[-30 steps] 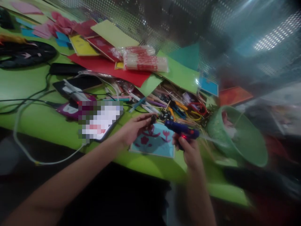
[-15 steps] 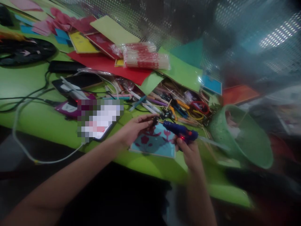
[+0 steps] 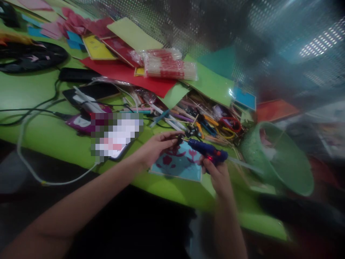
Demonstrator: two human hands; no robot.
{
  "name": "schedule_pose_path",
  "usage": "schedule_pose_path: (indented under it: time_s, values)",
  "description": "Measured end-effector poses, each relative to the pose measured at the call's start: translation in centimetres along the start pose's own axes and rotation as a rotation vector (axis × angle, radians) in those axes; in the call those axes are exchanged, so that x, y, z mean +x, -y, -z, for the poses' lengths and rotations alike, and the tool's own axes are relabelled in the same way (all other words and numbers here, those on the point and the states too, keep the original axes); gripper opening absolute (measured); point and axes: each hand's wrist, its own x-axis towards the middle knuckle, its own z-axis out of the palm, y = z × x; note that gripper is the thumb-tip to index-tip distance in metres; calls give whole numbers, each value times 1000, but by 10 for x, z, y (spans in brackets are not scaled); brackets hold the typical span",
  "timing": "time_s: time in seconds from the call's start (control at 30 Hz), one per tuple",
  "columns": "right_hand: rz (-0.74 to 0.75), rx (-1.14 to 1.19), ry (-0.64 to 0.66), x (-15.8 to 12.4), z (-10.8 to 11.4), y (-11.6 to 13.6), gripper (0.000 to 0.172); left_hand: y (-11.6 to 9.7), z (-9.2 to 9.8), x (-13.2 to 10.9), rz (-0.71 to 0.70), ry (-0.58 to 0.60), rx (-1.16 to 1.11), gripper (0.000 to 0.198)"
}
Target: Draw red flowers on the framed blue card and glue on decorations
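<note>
In my right hand point(image 3: 215, 172) is a blue hot glue gun point(image 3: 206, 149), its red light lit and a clear glue stick point(image 3: 244, 163) jutting from its back end. The nozzle points left at a small black piece point(image 3: 180, 139) pinched in the fingertips of my left hand point(image 3: 159, 147). Nozzle and piece meet or nearly so; I cannot tell which. What the black piece is stays too small to make out. Under both hands lies a light blue card point(image 3: 178, 169) with dark red flower shapes, partly covered by the left hand.
A phone point(image 3: 121, 138) on a white cable lies left of my hands. Behind are scissors point(image 3: 231, 124), pencils and sticks in a heap, coloured paper point(image 3: 129, 77) and wrapped stick bundles point(image 3: 169, 68). A green basket point(image 3: 285, 158) stands tilted at right. Black cords cross the green table point(image 3: 27, 90).
The whole view has shifted very slightly, so things appear a little further right. Both hands keep their hold, with the glue gun's tip still at the black piece.
</note>
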Motion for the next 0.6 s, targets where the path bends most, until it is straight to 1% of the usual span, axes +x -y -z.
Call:
schedule_pose_path:
  time_s: [0.33,0.6]
  values:
    - [-26,-37,-16,0,0,-1,35,2,1,1,-12,-4,8,37]
    - [-8,-29,-29,0,1,0,40,0,-1,0,38,35,-1,34]
